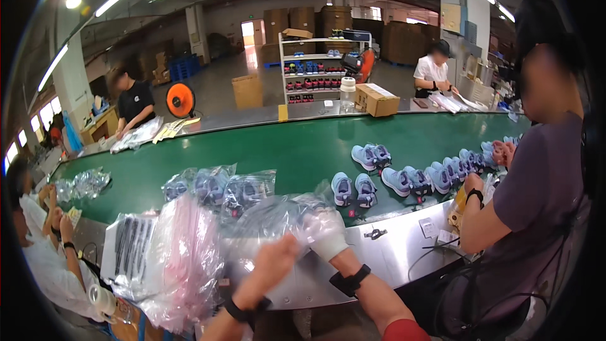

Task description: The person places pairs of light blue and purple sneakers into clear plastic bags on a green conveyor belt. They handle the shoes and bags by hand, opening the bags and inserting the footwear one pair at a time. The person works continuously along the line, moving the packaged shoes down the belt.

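A clear plastic bag (pixel 268 218) spreads over the metal edge in front of me, crumpled and shiny. My right hand (pixel 327 235), in a white glove, is closed on the right end of this bag; film partly covers its fingertips. Close to the bag's lower side is my left hand (pixel 275 262), bare and curled, its fingers smeared by motion. Left of it lies a thick stack of flat clear bags (pixel 186 256), some with a pink tint. Just beyond my right hand stands a pair of light blue sneakers (pixel 353 189) on the green belt (pixel 297 142).
Bagged sneakers (pixel 214 184) lie left on the belt; more pairs (pixel 442 173) line up rightward. A co-worker (pixel 524 170) sits close at right, others at left and across. A black clip-like piece (pixel 375 234) rests on the metal ledge (pixel 398 227). A carton (pixel 377 100) stands beyond.
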{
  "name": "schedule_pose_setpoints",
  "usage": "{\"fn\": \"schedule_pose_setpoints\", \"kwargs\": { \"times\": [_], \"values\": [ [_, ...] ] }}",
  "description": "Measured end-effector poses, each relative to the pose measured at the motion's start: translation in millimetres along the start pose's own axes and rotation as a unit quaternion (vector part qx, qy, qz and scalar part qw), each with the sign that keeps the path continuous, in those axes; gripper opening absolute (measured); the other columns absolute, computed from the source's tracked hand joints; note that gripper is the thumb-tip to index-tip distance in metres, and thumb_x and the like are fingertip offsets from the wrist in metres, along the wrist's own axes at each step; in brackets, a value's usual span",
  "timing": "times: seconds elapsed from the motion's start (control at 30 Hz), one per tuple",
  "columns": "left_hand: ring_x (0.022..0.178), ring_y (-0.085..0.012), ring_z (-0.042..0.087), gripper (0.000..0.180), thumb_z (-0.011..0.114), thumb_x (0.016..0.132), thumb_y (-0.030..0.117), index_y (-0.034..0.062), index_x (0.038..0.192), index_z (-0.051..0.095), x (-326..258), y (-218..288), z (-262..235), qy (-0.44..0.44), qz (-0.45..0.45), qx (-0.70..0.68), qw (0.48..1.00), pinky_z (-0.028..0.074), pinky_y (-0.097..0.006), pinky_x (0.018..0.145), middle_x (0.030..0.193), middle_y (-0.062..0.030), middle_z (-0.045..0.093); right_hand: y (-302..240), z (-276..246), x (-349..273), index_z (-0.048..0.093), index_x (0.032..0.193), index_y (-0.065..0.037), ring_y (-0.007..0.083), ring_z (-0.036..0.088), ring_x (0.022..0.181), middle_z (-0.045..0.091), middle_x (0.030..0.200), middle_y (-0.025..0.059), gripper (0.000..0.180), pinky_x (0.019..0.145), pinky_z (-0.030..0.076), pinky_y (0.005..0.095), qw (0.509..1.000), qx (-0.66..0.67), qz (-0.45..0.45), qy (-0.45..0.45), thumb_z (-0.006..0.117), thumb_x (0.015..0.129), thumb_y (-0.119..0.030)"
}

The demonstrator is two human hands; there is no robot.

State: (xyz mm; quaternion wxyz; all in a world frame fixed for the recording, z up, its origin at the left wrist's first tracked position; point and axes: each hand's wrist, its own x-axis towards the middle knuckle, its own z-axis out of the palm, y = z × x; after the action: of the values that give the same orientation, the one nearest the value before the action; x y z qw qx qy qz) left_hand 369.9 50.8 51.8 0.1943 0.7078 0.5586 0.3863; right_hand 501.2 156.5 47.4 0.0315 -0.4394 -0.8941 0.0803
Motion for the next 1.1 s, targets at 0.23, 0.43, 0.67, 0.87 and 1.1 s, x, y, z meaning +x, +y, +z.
{"fn": "schedule_pose_setpoints", "kwargs": {
  "times": [0.23,0.43,0.67,0.87,1.1],
  "values": [
    [0.049,-0.0144,0.048,0.011,0.063,0.081,0.01,0.0042,0.088,0.057,9.6,17.1,35.1,0.043,0.042,-0.062,0.996,0.041,-0.03,0.048,0.056,-0.0099,0.051,10.7,84.9,57.6,0.055,0.109,-0.007,0.0293,0.057,0.089,0.058,0.095,0.0163,0.032,0.073,0.046,0.0416,0.951,0.159,-0.046,0.261,0.055,0.08,-0.022],
    [0.046,-0.0035,0.037,0.011,0.066,0.081,0.012,0.0082,0.08,0.055,41.4,-9.1,13.8,0.123,0.002,-0.076,0.989,0.032,-0.025,0.042,0.055,0.0025,0.046,9.6,65.7,132.8,0.055,0.104,-0.006,0.0323,0.056,0.082,0.056,0.089,0.0179,0.029,0.065,0.047,0.0425,0.942,0.09,0.041,0.322,0.055,0.079,-0.021],
    [0.045,-0.003,0.039,0.009,0.056,0.092,0.014,0.0133,0.084,0.05,36.0,-41.5,-12.9,0.212,-0.19,-0.42,0.862,0.03,-0.02,0.036,0.057,0.007,0.04,26.5,68.4,61.7,0.066,0.1,-0.003,0.0294,0.065,0.09,0.067,0.092,0.0164,0.046,0.081,0.05,0.0385,0.953,0.298,0.019,0.054,0.042,0.094,-0.042],
    [0.048,-0.0037,0.042,0.007,0.055,0.093,0.014,0.0141,0.087,0.052,42.5,-26.7,20.4,0.173,-0.176,-0.481,0.841,0.035,-0.021,0.037,0.062,0.0064,0.044,9.9,36.1,-17.9,0.059,0.1,-0.002,0.0059,0.053,0.08,0.058,0.081,-0.0003,0.022,0.07,0.045,0.0216,0.761,0.631,-0.149,0.017,0.056,0.091,-0.022],
    [0.039,-0.0005,0.03,0.011,0.056,0.092,0.012,0.0136,0.085,0.048,27.4,-28.1,-13.9,0.25,-0.142,-0.488,0.824,0.019,-0.019,0.03,0.057,0.0075,0.039,59.4,7.3,-59.3,0.055,0.08,-0.006,0.0253,0.057,0.064,0.058,0.073,0.0091,0.017,0.058,0.045,0.0367,0.92,0.234,0.048,0.311,0.063,0.08,-0.021]
  ]
}}
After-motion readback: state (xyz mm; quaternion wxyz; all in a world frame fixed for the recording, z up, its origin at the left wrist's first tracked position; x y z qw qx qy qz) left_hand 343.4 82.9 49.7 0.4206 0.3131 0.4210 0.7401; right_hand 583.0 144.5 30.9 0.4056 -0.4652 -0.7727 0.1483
